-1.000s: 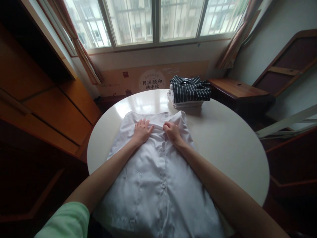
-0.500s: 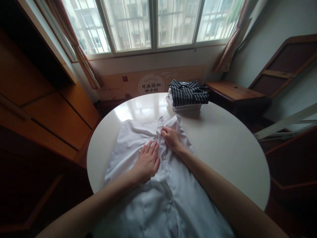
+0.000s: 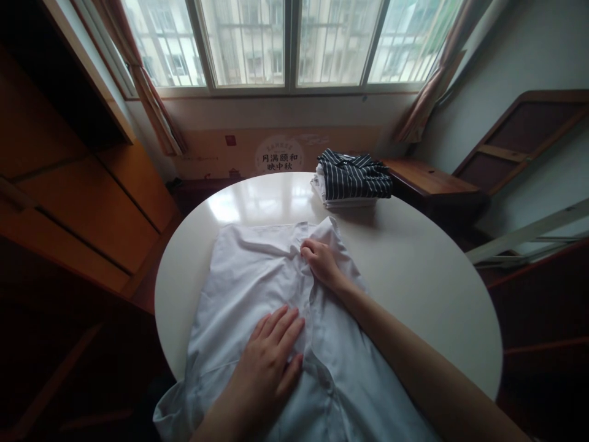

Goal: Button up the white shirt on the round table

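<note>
- My left hand (image 3: 271,362) presses flat, fingers spread, on the white shirt (image 3: 239,288).
- My right hand (image 3: 322,264) pinches its collar.
- Shirt lies unfolded; a folded stack (image 3: 352,178) sits beyond.

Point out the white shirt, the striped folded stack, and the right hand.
white shirt (image 3: 248,270), head view, flat left front panel.
striped folded stack (image 3: 353,176), head view, top striped garment.
right hand (image 3: 321,262), head view, back of hand.

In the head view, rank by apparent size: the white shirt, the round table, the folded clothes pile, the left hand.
1. round table
2. white shirt
3. and 4. unsure: left hand and folded clothes pile look alike; the hand is nearer.
</note>
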The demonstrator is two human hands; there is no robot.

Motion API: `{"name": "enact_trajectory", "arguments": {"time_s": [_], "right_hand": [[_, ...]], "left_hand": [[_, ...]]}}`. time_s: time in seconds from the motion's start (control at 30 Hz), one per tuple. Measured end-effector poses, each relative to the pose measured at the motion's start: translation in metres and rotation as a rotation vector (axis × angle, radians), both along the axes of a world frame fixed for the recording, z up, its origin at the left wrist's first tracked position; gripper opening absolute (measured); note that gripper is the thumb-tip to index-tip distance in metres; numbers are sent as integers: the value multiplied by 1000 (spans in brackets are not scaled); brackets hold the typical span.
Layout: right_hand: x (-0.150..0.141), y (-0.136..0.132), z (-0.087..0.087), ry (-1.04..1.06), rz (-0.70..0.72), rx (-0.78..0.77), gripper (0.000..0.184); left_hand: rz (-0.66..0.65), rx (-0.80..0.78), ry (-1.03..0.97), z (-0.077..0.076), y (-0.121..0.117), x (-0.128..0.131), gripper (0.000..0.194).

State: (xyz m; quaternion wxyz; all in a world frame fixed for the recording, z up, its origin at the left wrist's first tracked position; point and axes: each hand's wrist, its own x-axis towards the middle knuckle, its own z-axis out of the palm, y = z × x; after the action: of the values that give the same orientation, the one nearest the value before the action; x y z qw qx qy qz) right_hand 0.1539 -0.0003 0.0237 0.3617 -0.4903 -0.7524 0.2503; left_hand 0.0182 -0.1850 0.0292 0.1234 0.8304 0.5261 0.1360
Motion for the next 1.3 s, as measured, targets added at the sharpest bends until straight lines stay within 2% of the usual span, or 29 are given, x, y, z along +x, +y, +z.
{"name": "enact_trajectory", "arguments": {"time_s": [0.5, 0.6, 0.8, 0.9, 1.17, 1.3], "right_hand": [[-2, -4, 2, -15, -23, 4, 12], [-1, -3, 1, 65, -29, -22, 11], [7, 4, -7, 354, -50, -245, 18], [9, 5, -8, 447, -63, -281, 18], [5, 0, 1, 328, 9, -280, 17], [6, 2, 0, 266, -37, -223, 16]], "left_hand": [[-15, 8, -90, -1, 3, -1, 45], [-7, 11, -97, -2, 3, -1, 44], [1, 33, -108, -2, 3, 0, 43], [12, 32, -101, -2, 2, 0, 42], [12, 78, -115, -3, 2, 0, 42], [11, 85, -117, -3, 2, 0, 42]]}}
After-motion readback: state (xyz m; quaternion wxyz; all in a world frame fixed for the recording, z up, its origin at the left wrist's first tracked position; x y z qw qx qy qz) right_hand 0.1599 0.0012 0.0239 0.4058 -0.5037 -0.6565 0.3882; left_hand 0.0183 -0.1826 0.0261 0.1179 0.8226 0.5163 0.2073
